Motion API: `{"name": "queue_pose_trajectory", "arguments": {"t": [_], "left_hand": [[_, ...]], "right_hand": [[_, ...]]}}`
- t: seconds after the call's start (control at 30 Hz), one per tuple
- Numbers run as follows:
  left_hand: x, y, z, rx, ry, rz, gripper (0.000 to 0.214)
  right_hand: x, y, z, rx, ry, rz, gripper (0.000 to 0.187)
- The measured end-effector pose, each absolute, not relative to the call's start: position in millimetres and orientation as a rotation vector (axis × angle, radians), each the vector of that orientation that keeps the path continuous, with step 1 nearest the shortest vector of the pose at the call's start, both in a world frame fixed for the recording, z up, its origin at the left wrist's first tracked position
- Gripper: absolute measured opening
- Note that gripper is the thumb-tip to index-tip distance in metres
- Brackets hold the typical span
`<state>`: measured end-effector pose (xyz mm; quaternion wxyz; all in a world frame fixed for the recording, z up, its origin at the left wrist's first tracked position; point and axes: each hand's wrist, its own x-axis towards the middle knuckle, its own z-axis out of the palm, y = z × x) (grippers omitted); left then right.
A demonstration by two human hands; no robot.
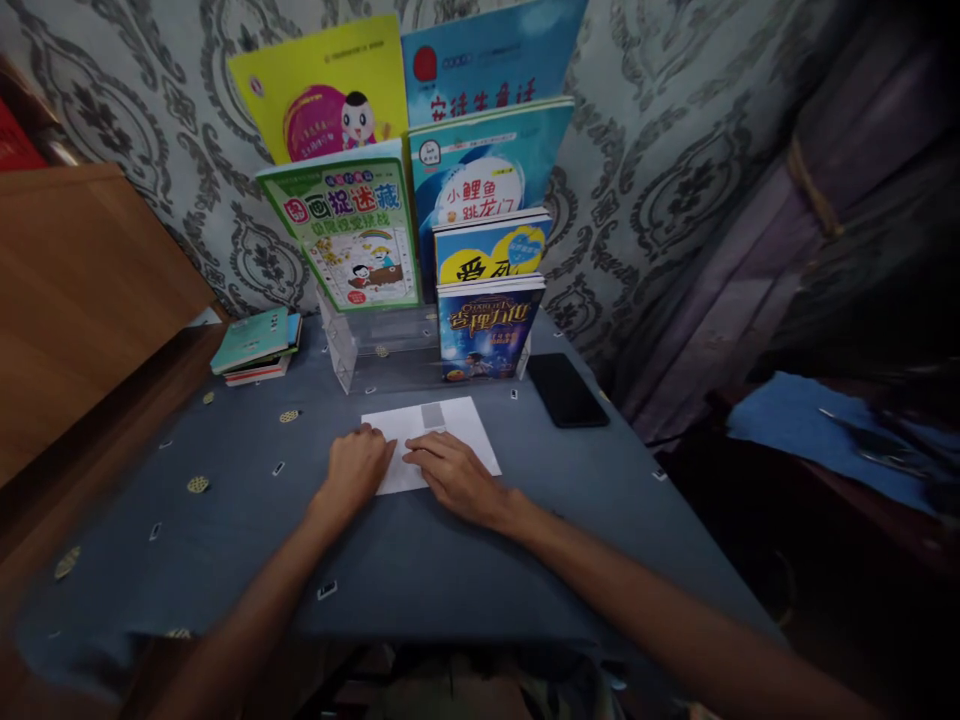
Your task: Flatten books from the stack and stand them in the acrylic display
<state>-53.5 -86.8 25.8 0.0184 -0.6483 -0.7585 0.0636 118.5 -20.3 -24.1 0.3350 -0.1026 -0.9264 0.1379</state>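
Observation:
A white sheet of paper (476, 425) lies flat on the cloth-covered table, with a grey rectangle (433, 416) near its far edge. My left hand (355, 466) rests at the sheet's left edge, fingers curled and thumb stretched over the paper. Across the middle of the sheet lies my right hand (454, 476), its fingers pointing left and its fingertips on the paper just below the grey rectangle. A small gap separates the two hands. My right palm hides part of the sheet's near edge.
Behind the paper, a clear rack (337, 345) holds upright picture books (367, 240). A black phone (568, 390) lies to the right. Several small books (255, 340) are stacked at the back left. A wooden panel (82, 300) borders the left side; blue cloth (810, 430) lies off the right edge.

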Motion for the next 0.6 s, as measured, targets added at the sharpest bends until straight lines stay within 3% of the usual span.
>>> {"name": "queue_pose_trajectory", "arguments": {"t": [0.2,0.4,0.6], "left_hand": [[-42.0,-88.1,9.8,-2.091,-2.161,0.026,0.03],[-51.4,-83.0,-17.1,-2.188,-2.06,-0.275,0.03],[-56.1,-65.9,-11.8,-2.22,-2.08,-0.254,0.034]], "right_hand": [[118.2,-16.2,-23.4,-0.385,-2.485,0.305,0.031],[119.5,-9.0,-28.0,-0.582,-2.521,0.328,0.037],[117.6,-4.6,-32.4,-0.728,-2.569,0.366,0.04]]}}
